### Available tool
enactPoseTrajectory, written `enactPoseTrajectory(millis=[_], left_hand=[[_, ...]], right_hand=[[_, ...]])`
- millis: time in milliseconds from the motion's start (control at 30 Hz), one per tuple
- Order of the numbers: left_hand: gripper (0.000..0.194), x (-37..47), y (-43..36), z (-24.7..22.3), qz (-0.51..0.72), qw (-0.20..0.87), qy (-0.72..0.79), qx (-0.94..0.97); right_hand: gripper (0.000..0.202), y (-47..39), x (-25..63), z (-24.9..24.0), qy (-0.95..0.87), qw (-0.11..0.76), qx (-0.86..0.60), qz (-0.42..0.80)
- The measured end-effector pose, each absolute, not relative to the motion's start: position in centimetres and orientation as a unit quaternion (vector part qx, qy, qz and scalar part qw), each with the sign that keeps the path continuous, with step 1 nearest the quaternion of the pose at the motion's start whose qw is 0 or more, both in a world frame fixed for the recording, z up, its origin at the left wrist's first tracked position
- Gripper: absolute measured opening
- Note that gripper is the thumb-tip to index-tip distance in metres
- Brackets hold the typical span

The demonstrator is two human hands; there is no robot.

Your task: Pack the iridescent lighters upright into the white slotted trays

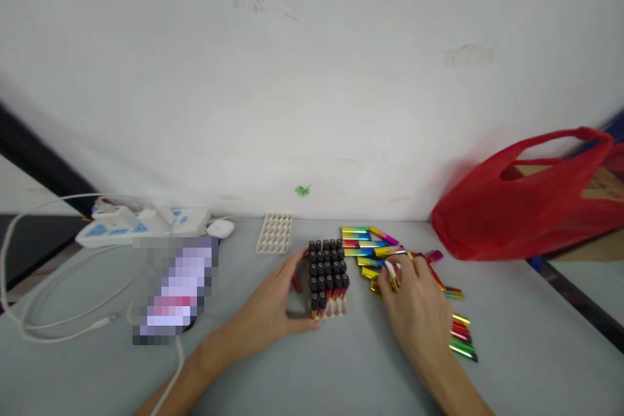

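Observation:
My left hand (273,296) is closed round the left side of a pale tray. Its thumb lies along the tray's front edge (336,307) and its fingers are at the back left. Several slim tubes with black tops (327,268) stand upright in rows in the tray, and some front-right slots hold none. To the right, my right hand (419,302) reaches palm down into a loose pile of shiny coloured tubes (361,244). Its fingertips pinch a shiny tube (392,273) that shows white and gold. The hand hides most of that tube and part of the pile.
A second pale slotted tray (274,233) lies near the wall. At left are a phone (180,286) with a blurred screen, a white power strip (146,224), a white charger (221,228) and looping white cables (73,338). A red bag (511,208) stands at right.

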State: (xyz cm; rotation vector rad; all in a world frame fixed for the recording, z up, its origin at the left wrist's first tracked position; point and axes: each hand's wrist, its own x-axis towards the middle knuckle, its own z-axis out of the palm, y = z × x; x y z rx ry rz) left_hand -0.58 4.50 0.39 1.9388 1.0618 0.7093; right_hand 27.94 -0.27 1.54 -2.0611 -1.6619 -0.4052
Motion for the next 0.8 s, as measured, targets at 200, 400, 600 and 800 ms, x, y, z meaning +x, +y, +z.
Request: enactPoseTrajectory(millis=[200,400,600,800], left_hand=[[0.125,-0.7,4.7,0.2,0.280,0.386,0.414,0.775],[0.126,-0.7,4.7,0.2,0.272,0.386,0.421,0.774],[0.123,-0.5,4.6,0.3,0.276,0.391,0.422,0.770],[0.124,-0.5,4.5,0.7,0.269,0.395,0.426,0.768]], right_hand=[[0.017,0.1,28.7,1.3,-0.588,0.157,-0.774,-0.174],[0.020,0.1,28.9,0.7,-0.604,0.162,-0.765,-0.154],[0.028,0.0,28.9,1.1,-0.627,0.230,-0.730,-0.147],[0.033,-0.7,27.5,2.2,-0.555,0.493,-0.643,0.189]])
